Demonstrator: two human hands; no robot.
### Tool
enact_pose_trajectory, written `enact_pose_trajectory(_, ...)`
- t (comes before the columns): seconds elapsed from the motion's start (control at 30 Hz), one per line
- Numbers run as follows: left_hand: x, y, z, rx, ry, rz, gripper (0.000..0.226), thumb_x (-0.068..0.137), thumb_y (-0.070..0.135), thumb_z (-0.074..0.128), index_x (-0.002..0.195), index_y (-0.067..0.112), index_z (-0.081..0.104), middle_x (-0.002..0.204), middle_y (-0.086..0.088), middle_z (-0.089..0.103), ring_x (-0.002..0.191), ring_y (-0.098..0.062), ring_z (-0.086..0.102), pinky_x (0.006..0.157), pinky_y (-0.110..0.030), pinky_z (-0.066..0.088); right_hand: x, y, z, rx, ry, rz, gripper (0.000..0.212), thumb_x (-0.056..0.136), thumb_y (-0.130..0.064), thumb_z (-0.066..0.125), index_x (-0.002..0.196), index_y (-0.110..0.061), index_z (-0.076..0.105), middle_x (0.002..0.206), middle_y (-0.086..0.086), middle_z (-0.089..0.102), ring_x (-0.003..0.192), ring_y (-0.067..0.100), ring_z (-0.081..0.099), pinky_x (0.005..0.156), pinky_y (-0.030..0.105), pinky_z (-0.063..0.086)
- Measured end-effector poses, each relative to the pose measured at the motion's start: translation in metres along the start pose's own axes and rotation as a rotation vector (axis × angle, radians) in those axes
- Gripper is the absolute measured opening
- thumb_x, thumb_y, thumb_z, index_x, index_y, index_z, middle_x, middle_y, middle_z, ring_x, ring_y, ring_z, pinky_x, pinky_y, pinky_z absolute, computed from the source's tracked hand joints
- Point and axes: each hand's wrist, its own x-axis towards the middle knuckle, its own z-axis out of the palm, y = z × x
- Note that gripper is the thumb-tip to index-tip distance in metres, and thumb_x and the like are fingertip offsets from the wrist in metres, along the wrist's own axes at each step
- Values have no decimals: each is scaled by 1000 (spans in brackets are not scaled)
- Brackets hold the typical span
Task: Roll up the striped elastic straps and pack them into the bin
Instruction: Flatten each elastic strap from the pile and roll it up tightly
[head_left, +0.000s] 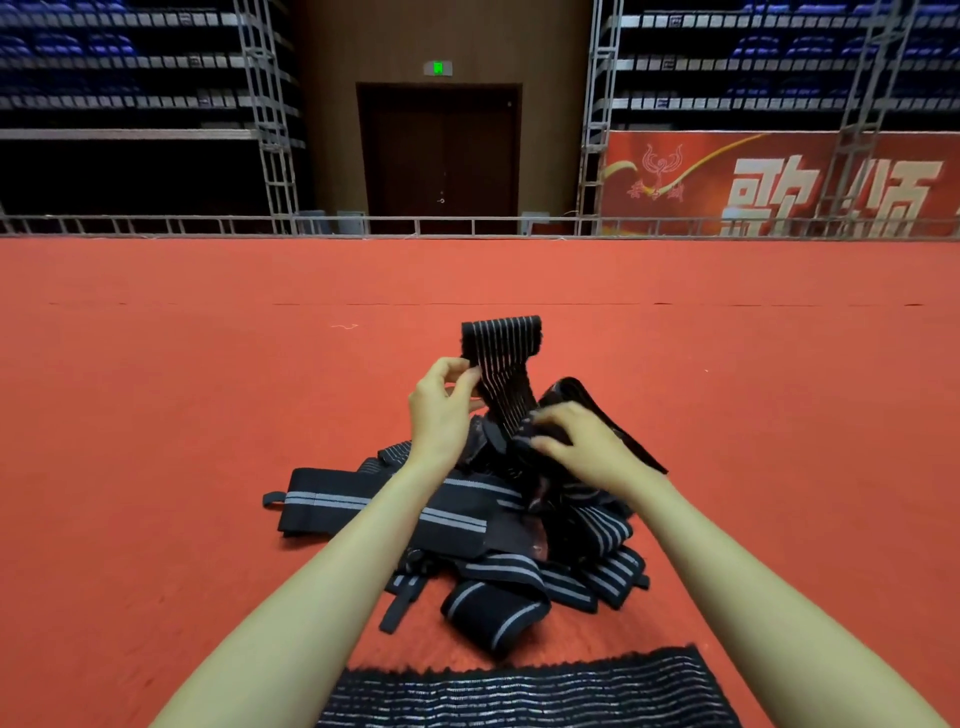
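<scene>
Closest to us, a wide striped band (524, 691) sits on the carpet (156, 415); over the pile (467, 514) our left hand (441, 410) pinches one strap (501, 358) taut, right hand (584, 447) grips its lower end, probably for rolling.

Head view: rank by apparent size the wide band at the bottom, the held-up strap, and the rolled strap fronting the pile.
1. wide band, nearest the camera and cropped.
2-3. held-up strap and rolled strap look alike; nearness makes ranking unsure.

A red banner (675, 171) bears large white characters 歌颂, partly hidden below. Small script under its emblem is unreadable, as is the green sign (438, 67) over the door (441, 156).
</scene>
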Motion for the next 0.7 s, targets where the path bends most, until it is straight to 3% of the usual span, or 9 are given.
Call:
enact_pose_trajectory(0.1, 5, 5, -8, -20, 69, -20, 8, 95, 18, 54, 101, 14, 58, 92, 7, 56, 66, -9, 67, 70, -30, 57, -7, 13, 16, -365, -166, 56, 33, 93, -46, 51, 120, -30, 61, 126, -2, 52, 125, 21, 41, 102, 43, 33)
enact_pose_trajectory(0.23, 9, -2, -16, -56, 143, -76, 9, 96, 16, 52, 103, 12, 56, 95, 3, 55, 72, -14, 65, 68, -20, 55, -6, 10, 16, -423, -165, 135, 31, 95, -46, 45, 115, -31, 63, 126, -5, 53, 126, 19, 39, 106, 55, 22)
enact_pose_trajectory(0.33, 6, -11, -18, -65, 144, -110, 9, 97, 17, 49, 103, 12, 54, 104, -5, 56, 78, -13, 63, 71, -24, 56, -6, 13, 11, -500, -188, 174, 32, 96, -45, 41, 110, -29, 66, 120, -3, 57, 122, 19, 44, 105, 56, 21)
enact_pose_trajectory(0.5, 9, -18, -32, -150, 201, -178, 12, 98, 16, 46, 105, 8, 52, 117, -16, 56, 94, -23, 66, 76, -35, 58, -16, 35, 1, -545, -185, 251, 34, 96, -43, 39, 109, -29, 68, 122, -4, 58, 121, 20, 45, 103, 53, 25)
enact_pose_trajectory(0.6, 15, -15, -39, -191, 255, -178, 9, 98, 14, 46, 103, 9, 51, 119, -17, 54, 88, -16, 65, 76, -35, 58, -27, 51, 0, -441, -161, 255, 29, 97, -37, 43, 111, -28, 67, 128, -6, 57, 123, 19, 46, 104, 54, 28)
enact_pose_trajectory(0.7, 17, -13, -39, -209, 238, -189, 10, 98, 13, 46, 107, 9, 50, 121, -16, 52, 79, -8, 65, 76, -35, 58, -33, 48, 0, -226, -61, 256, 27, 99, -33, 43, 110, -27, 67, 126, -10, 60, 122, 17, 49, 110, 60, 18)
